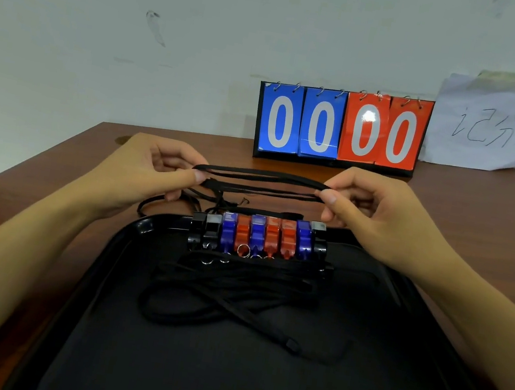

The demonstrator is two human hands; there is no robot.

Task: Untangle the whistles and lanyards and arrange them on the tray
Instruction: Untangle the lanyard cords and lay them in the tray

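Note:
Several whistles [258, 238], black, blue and red, stand side by side in a row at the far end of the black tray [407, 367]. A bundle of black lanyards [228, 290] lies on the tray just in front of them. Above the table behind the row, my left hand [152, 172] and my right hand [371, 208] each pinch one end of a folded black lanyard [261, 182], stretched level between them in several strands. More black cord [161, 204] trails on the table under my left hand.
A flip scoreboard [341, 129] showing 00 in blue and 00 in red stands at the back of the brown table [32, 194]. A white paper with handwriting [493, 126] leans on the wall at the right.

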